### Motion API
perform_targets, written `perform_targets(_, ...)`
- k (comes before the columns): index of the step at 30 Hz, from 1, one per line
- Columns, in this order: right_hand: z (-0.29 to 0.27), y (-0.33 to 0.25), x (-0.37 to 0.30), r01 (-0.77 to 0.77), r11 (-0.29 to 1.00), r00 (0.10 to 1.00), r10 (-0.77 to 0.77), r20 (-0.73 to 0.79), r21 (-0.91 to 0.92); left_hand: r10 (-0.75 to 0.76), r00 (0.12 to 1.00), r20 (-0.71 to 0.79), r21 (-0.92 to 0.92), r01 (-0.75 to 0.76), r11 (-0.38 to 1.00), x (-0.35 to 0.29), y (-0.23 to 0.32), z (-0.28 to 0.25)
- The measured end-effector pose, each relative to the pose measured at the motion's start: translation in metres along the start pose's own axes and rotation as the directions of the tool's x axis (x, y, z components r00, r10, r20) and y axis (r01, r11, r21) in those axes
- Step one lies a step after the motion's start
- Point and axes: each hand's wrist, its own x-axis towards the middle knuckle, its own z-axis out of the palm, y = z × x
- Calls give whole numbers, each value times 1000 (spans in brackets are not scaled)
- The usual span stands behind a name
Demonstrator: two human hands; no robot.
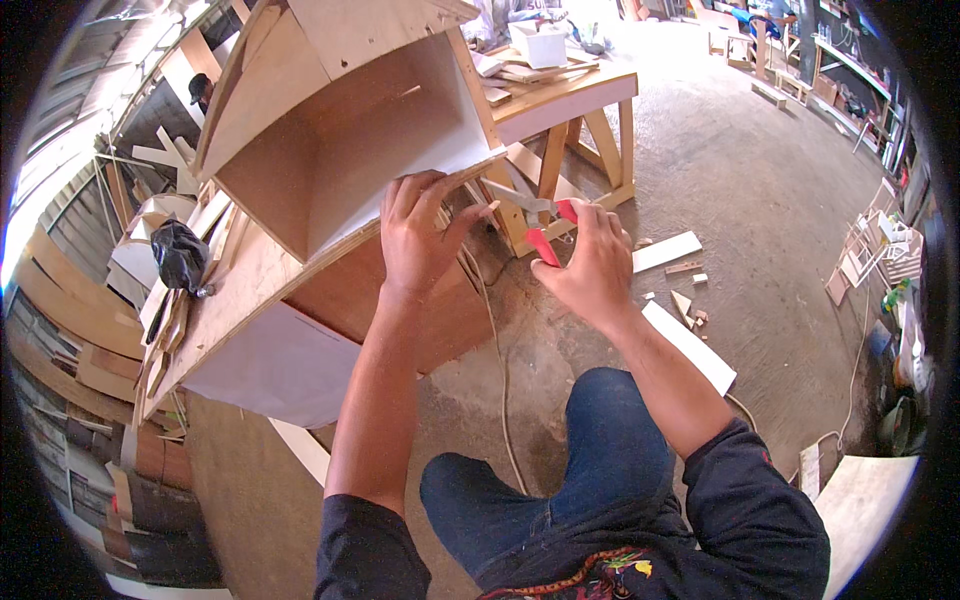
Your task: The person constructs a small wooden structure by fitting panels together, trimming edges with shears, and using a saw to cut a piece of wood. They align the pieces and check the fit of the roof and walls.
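An open-fronted wooden box [290,200] with a pale lining stands tilted in front of me on a wooden bench. My left hand [412,225] grips the box's lower front edge, fingers curled over the rim and thumb stretched toward the right along the outside. In my right hand [595,262] are pliers [541,205] with red handles, which are spread apart. Their metal head points left at the right front corner of the box, close to my left thumb. Whether the jaws touch the wood I cannot make out.
Behind stands a wooden trestle table [565,105] with boards and a white box [538,45]. A cable [500,390] hangs down to the floor beside my knees. White boards [690,345] and offcuts lie at right; a black plastic bag [178,253] sits among scraps at left.
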Motion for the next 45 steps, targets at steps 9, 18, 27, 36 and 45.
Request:
perform_targets(9,-1,1,5,56,996,997,-59,-46,-66,37,999,-9,-53,-37,998,8,-29,11)
perform_targets(18,3,-6,13,117,977,986,-136,-97,-178,-39,998,53,-110,45,993,15,-27,8)
perform_targets(27,9,-10,14,109,960,988,-134,-82,-256,-127,989,80,-161,139,977,16,-25,9)
perform_targets(36,16,-14,15,141,962,980,-169,-107,-233,-141,989,49,-110,145,983,14,-17,9)
perform_targets(45,23,-19,18,127,971,987,-145,-75,-202,-146,988,59,-88,150,985,14,-17,10)
